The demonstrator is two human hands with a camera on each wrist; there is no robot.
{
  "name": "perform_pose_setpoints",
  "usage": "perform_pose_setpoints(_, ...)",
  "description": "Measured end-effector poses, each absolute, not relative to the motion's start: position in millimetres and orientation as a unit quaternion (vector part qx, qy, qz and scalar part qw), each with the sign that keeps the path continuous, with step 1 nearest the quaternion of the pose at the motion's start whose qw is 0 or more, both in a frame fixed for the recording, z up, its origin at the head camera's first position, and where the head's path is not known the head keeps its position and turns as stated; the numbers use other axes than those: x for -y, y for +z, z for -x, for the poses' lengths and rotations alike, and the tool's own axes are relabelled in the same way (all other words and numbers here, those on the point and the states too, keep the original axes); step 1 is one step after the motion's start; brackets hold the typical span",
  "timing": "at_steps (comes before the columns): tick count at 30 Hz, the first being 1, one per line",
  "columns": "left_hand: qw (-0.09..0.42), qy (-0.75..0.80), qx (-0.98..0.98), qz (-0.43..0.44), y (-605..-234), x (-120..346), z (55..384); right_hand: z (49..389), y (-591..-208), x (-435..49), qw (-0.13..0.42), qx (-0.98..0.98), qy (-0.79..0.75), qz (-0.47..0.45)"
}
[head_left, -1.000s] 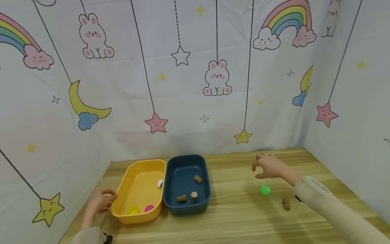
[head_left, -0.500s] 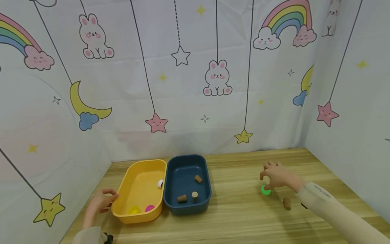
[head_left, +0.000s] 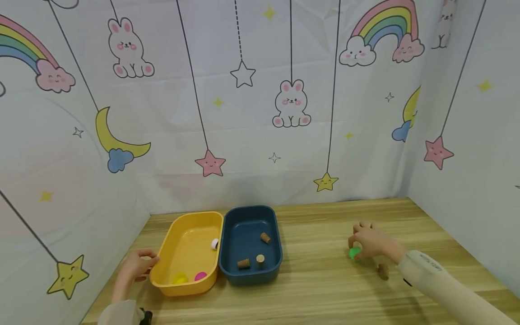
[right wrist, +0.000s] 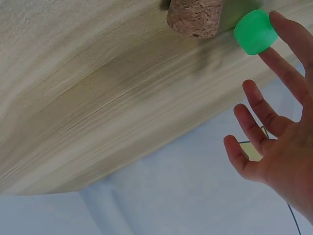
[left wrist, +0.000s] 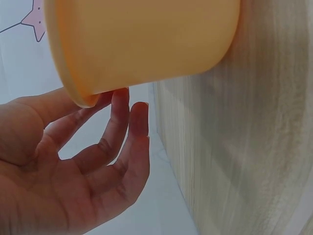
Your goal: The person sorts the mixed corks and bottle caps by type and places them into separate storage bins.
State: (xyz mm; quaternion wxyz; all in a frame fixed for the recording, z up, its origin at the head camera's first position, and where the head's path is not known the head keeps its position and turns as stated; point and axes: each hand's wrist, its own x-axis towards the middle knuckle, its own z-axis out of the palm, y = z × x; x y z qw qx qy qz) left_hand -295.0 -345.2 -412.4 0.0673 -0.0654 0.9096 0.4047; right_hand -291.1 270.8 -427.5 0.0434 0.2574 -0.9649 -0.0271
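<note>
In the right wrist view, my right hand (right wrist: 291, 147) pinches a green bottle cap (right wrist: 253, 33) between thumb and index finger, the other fingers spread apart. The head view has this cap (head_left: 355, 253) low over the wooden table, partly behind the right hand (head_left: 370, 241). Close beside it lies a cork (head_left: 383, 271), speckled brown in the right wrist view. At the left, my left hand (head_left: 137, 266) holds the rim of a yellow tray (head_left: 160, 253). Seen from the left wrist, fingertips of the left hand (left wrist: 83, 161) meet the underside of the tray's edge.
A dark blue tray (head_left: 248, 275) stands against the yellow one and holds three corks. Inside the yellow tray are a yellow cap (head_left: 180, 278), a pink cap (head_left: 201, 276) and a small white cap (head_left: 214, 243). Printed cloth walls (head_left: 260, 135) enclose the wooden table (head_left: 317, 280).
My right hand has come down from above and behind the green cap and now has thumb and index finger on it. My left hand has stayed at the yellow tray's rim.
</note>
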Motion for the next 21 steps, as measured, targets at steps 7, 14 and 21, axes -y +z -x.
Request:
perform_pose_setpoints(7,0.069,0.402,-0.911,0.064,-411.3,344.4,295.3,290.3,-430.4,-272.7,0.049,0.964,-0.026,-0.259)
perform_pose_setpoints(14,0.065,0.407,-0.909,0.065,-410.3,343.4,293.9,288.6,-428.5,-272.6,0.05,0.964,-0.028,-0.259)
perform_pose_setpoints(21,0.069,0.41,-0.907,0.067,-411.0,342.8,294.1,286.4,-428.5,-272.0,0.04,0.967,-0.02,-0.249)
